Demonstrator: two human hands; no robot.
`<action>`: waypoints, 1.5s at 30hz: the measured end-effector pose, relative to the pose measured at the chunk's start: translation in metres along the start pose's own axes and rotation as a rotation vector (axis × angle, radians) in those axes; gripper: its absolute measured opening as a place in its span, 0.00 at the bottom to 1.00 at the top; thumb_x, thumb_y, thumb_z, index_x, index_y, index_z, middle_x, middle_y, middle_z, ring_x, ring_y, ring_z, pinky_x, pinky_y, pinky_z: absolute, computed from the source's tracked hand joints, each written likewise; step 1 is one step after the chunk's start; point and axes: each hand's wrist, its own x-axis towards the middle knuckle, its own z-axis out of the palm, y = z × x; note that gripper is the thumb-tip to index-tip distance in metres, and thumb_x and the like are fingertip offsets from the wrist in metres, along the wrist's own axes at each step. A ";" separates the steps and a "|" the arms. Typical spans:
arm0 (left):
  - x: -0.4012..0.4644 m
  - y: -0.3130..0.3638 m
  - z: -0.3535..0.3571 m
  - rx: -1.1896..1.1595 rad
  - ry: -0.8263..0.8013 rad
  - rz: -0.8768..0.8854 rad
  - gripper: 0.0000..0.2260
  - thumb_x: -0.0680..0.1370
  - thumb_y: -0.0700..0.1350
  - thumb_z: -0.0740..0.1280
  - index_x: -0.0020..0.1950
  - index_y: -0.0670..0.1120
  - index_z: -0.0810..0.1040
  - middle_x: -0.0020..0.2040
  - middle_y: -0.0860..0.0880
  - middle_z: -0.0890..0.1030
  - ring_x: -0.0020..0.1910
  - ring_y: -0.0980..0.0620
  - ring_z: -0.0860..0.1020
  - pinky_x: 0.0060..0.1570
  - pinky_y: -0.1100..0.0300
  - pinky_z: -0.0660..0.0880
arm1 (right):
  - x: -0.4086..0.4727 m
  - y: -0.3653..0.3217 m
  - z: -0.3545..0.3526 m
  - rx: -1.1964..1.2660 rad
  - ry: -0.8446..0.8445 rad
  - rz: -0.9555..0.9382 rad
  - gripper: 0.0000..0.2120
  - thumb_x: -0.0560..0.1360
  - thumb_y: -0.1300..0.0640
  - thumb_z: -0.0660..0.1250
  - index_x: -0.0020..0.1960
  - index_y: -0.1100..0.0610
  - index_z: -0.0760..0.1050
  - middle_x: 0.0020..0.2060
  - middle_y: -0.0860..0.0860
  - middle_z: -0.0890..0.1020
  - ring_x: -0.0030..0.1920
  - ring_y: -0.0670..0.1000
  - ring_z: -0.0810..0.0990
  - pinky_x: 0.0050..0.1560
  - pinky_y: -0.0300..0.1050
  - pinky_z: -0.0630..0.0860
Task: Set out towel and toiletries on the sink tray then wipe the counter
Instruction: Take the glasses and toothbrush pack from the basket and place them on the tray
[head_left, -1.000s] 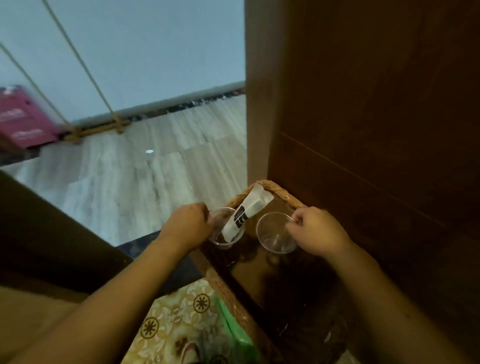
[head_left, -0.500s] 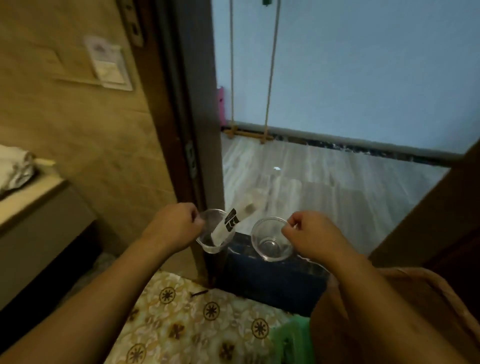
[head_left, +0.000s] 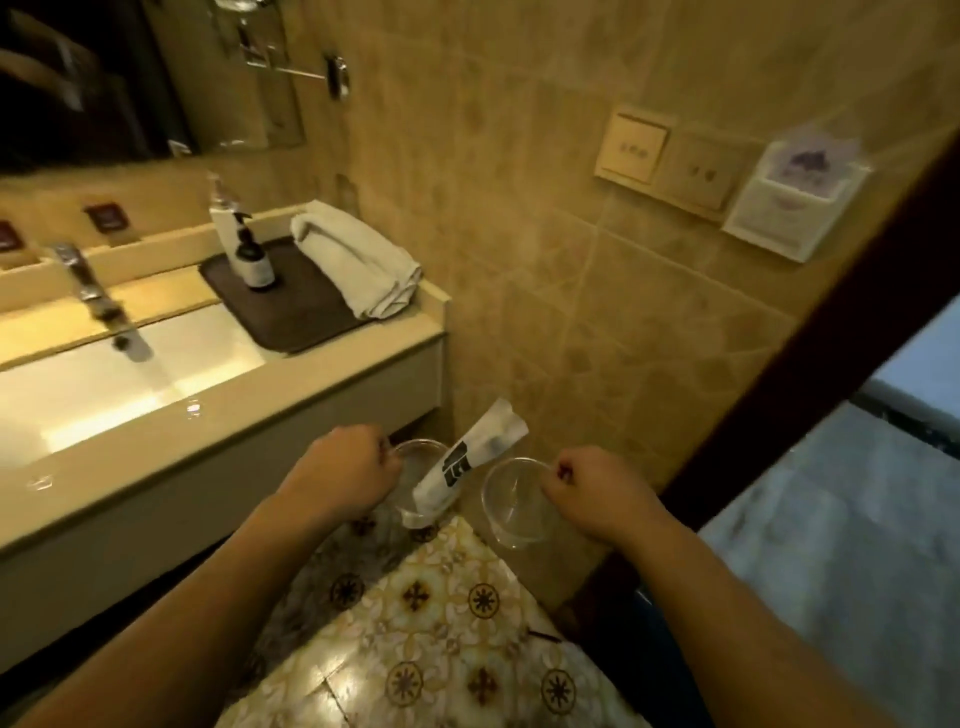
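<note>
My left hand (head_left: 345, 475) grips the rim of a clear plastic cup (head_left: 415, 467) that holds a white toiletry sachet (head_left: 470, 457) standing at a slant. My right hand (head_left: 592, 493) pinches the rim of a second clear cup (head_left: 511, 501), which holds nothing. Both cups hang in the air below the counter's right end. On the counter (head_left: 363, 343) lies a dark brown tray (head_left: 306, 306) with a rolled white towel (head_left: 358, 260) along its far right side and a pump bottle (head_left: 252, 254) near its back left.
A white sink basin (head_left: 130, 379) with a chrome tap (head_left: 96, 296) fills the counter's left part. A mirror (head_left: 78, 78) hangs above. The tiled wall carries switches (head_left: 665, 156) and a card holder (head_left: 795, 202). A dark door frame (head_left: 810, 332) rises on the right. Patterned floor tiles (head_left: 441, 623) lie below.
My view has swung left from the doorway and wicker basket to the sink counter. Both hands keep the same cups, level and side by side.
</note>
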 end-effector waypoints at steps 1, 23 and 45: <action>0.006 -0.021 -0.007 -0.001 0.013 -0.032 0.16 0.80 0.56 0.62 0.36 0.50 0.73 0.34 0.53 0.76 0.33 0.55 0.73 0.30 0.58 0.64 | 0.014 -0.020 0.006 -0.010 -0.012 -0.035 0.15 0.78 0.45 0.64 0.39 0.53 0.79 0.32 0.50 0.82 0.35 0.52 0.81 0.37 0.51 0.80; 0.205 -0.184 -0.069 -0.225 0.129 -0.661 0.07 0.80 0.46 0.64 0.45 0.45 0.79 0.38 0.47 0.84 0.36 0.50 0.83 0.39 0.57 0.78 | 0.353 -0.208 0.070 -0.059 -0.263 -0.463 0.09 0.75 0.48 0.67 0.39 0.51 0.77 0.34 0.45 0.79 0.36 0.44 0.77 0.33 0.42 0.70; 0.434 -0.269 -0.075 -0.509 0.221 -0.894 0.10 0.79 0.45 0.64 0.41 0.41 0.79 0.34 0.43 0.84 0.34 0.47 0.84 0.41 0.53 0.82 | 0.552 -0.305 0.095 -0.005 -0.437 -0.504 0.09 0.76 0.51 0.68 0.38 0.52 0.77 0.34 0.50 0.81 0.38 0.51 0.80 0.38 0.46 0.76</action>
